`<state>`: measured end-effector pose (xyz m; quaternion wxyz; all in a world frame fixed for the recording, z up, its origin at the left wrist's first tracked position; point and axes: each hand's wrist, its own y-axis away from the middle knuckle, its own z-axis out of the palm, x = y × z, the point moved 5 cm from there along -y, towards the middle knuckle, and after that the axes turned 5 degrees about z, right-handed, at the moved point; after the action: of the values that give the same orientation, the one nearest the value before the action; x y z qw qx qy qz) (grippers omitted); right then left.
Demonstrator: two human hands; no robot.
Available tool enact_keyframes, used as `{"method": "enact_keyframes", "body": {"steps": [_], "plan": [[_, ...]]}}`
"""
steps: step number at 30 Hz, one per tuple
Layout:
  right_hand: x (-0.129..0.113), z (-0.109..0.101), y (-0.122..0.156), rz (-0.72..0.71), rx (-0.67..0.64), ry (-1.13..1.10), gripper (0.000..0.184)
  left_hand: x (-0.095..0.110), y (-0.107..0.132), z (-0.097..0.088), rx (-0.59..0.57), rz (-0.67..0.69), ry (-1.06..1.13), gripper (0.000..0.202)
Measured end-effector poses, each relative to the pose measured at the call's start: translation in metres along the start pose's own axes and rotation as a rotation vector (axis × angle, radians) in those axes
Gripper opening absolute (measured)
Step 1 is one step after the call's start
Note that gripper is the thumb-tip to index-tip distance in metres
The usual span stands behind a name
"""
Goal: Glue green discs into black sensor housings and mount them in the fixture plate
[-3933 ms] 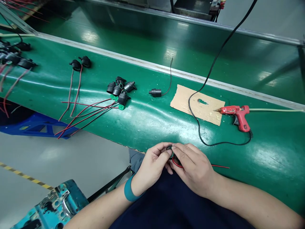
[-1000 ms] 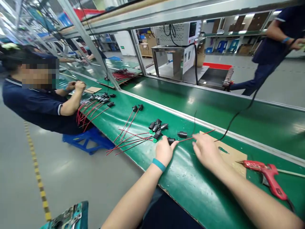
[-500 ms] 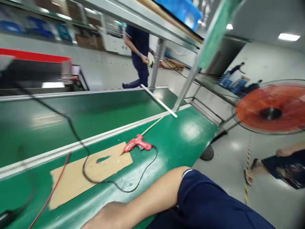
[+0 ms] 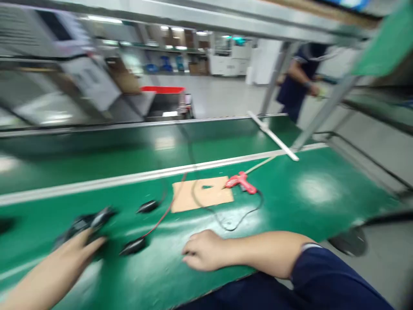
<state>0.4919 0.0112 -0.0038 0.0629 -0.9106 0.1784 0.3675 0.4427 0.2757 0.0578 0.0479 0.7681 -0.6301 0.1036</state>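
The picture is smeared by motion. My left hand (image 4: 75,252) reaches onto the green belt (image 4: 290,202) at the lower left, its fingertips at a cluster of black sockets (image 4: 87,224); its fingers are too blurred to read. My right hand (image 4: 206,252) rests on the belt near the front edge, fingers curled loosely under, nothing visible in it. A black socket with a red wire (image 4: 134,246) lies between the two hands. Another black socket (image 4: 147,206) lies a little farther back.
A cardboard sheet (image 4: 201,194) lies mid-belt with a red glue gun (image 4: 241,183) at its right edge and a black cord looping forward. A metal rail divides the belt from a second green lane. A person in dark blue (image 4: 300,82) stands beyond the frame posts.
The view has swung back left from the belt's right end. My left hand has come into view at the sockets, and my right hand now rests on the belt near the front edge.
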Motion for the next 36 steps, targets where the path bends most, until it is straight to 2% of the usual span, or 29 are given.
{"method": "enact_keyframes", "body": {"steps": [1,2,3,4,6,10,13,15,18,21,23,26,29,31,33,36], "plan": [[0.0,-0.003,0.001,0.024,0.031,-0.096,0.011,-0.013,0.026,-0.01,-0.045,-0.02,-0.001,0.025],[0.0,-0.006,0.0,0.026,0.038,-0.156,0.012,-0.018,0.046,-0.02,-0.049,-0.007,0.018,0.029],[-0.001,-0.008,-0.004,0.042,0.04,-0.226,0.013,-0.018,0.059,-0.029,-0.045,-0.012,0.057,0.035],[-0.003,-0.011,-0.009,0.072,0.032,-0.309,0.016,-0.016,0.065,-0.038,0.012,-0.039,0.111,0.041],[-0.013,-0.013,-0.022,0.118,-0.016,-0.461,0.033,-0.005,0.065,-0.052,0.133,-0.101,0.242,0.051],[-0.054,-0.012,-0.044,0.098,-0.164,-0.733,0.075,0.03,0.062,-0.068,0.335,-0.229,0.696,0.048],[-0.083,-0.014,-0.053,0.048,-0.311,-0.919,0.081,0.052,0.077,-0.066,0.45,-0.337,1.034,0.048],[-0.094,-0.018,-0.053,0.06,-0.413,-0.978,0.067,0.061,0.093,-0.058,0.52,-0.409,1.159,0.047],[-0.097,-0.028,-0.052,0.094,-0.465,-0.901,0.037,0.073,0.111,-0.036,0.527,-0.495,1.369,0.047],[-0.094,-0.03,-0.053,0.12,-0.402,-0.785,0.03,0.082,0.123,-0.021,0.51,-0.521,1.537,0.047],[-0.097,-0.018,-0.052,0.126,-0.468,-0.792,0.037,0.083,0.129,-0.025,0.58,-0.505,1.541,0.046],[-0.109,0.003,-0.044,0.126,-0.706,-0.921,0.045,0.075,0.14,-0.039,0.702,-0.459,1.482,0.05],[-0.119,-0.001,-0.038,0.129,-0.787,-0.937,0.044,0.067,0.152,-0.043,0.738,-0.418,1.477,0.058],[-0.119,-0.018,-0.039,0.162,-0.748,-0.831,0.041,0.063,0.161,-0.035,0.727,-0.43,1.495,0.051],[-0.118,-0.04,-0.046,0.154,-0.655,-0.637,0.035,0.062,0.17,-0.021,0.705,-0.471,1.527,0.045],[-0.124,-0.073,-0.062,-0.014,-0.45,-0.268,0.026,0.067,0.176,0.001,0.654,-0.51,1.595,0.046]]}}
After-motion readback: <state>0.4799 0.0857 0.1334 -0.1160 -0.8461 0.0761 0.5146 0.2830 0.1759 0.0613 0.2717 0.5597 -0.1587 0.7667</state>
